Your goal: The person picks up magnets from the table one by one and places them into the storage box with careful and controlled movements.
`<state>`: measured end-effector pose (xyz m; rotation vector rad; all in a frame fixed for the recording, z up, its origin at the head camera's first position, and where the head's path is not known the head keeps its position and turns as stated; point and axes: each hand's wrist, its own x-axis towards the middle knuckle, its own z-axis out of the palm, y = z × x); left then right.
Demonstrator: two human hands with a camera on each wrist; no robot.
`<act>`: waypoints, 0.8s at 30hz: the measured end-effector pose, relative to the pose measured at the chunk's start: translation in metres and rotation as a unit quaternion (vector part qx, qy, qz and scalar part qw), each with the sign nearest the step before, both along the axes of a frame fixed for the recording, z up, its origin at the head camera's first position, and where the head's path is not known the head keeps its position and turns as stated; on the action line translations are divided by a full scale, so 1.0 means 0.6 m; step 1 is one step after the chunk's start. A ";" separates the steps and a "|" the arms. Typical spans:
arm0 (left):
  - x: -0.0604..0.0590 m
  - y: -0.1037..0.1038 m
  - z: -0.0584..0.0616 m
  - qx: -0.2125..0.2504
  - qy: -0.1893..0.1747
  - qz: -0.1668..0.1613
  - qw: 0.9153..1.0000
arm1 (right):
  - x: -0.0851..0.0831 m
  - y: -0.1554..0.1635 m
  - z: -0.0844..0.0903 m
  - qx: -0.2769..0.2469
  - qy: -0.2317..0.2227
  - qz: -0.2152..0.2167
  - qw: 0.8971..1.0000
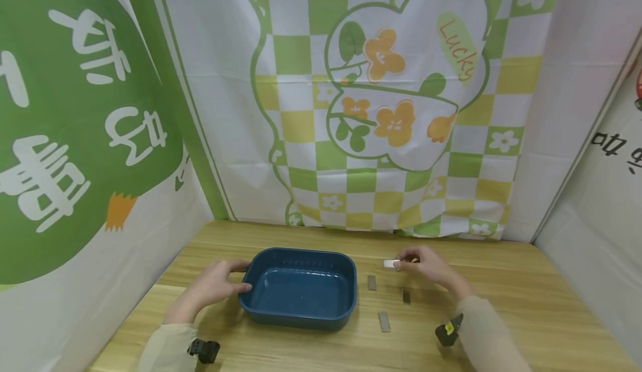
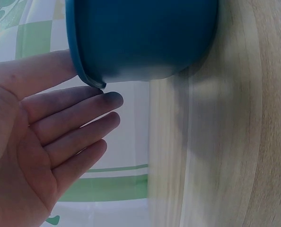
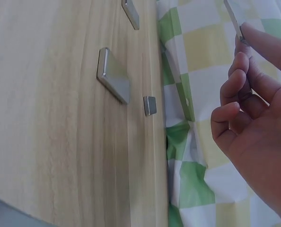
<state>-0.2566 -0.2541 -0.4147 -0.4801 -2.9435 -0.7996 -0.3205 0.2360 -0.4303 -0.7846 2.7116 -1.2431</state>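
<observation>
Nearest the viewer, a loose metal plate [image 1: 384, 321] lies lengthwise toward the wall. Beyond it, the right hand [image 1: 426, 266] pinches a small plate [image 1: 390, 264] at fingertip, right of the blue basin [image 1: 300, 320], which holds nothing; the left hand [image 1: 218, 284] rests open-fingered on its left rim

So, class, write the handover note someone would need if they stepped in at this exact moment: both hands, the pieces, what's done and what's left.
Left hand: fingers straight, steadying the left rim of the dark blue rectangular plastic basin on the light wooden table.
Right hand: pinching a small flat silvery metal piece just right of the basin.
Three more flat grey metal pieces lie on the table right of the basin: one near its far corner, one under the right wrist, one nearest the person.
Done: nothing is in the basin.
Left: judging by this, all four pieces probably go in.
</observation>
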 end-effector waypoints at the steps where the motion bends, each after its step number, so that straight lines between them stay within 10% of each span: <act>1: 0.000 0.000 0.001 0.001 -0.002 0.000 1.000 | 0.000 -0.002 0.001 -0.001 0.000 0.002 1.000; 24: -0.001 0.000 0.002 0.005 -0.014 0.005 1.000 | -0.015 -0.064 0.025 0.019 -0.008 0.017 1.000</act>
